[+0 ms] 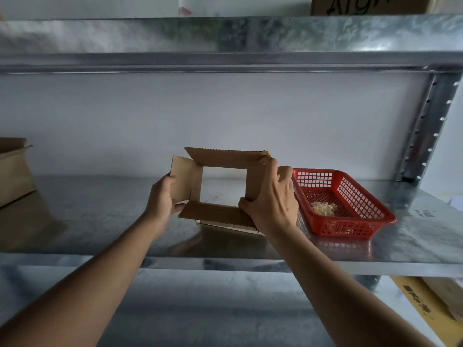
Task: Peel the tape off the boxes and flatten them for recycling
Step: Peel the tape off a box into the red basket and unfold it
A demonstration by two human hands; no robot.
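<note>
A small brown cardboard box (pixel 220 160) is held above the metal shelf (pixel 100 221), open at both ends so the white wall shows through its middle. All its near flaps are spread outward. My left hand (pixel 162 196) grips the left flap and lower left corner, thumb curled onto the bottom flap. My right hand (pixel 270 194) grips the right side, fingers over the top right corner and thumb on the lower right corner. A wad of clear peeled tape (pixel 323 209) lies in the red basket (pixel 360 194) just right of the box.
A brown cardboard box (pixel 12 169) stands at the shelf's left edge. A steel upright (pixel 426 126) rises at the back right. Another box (pixel 370 5) sits on the shelf above. Flattened cardboard (pixel 426 304) lies below at the right.
</note>
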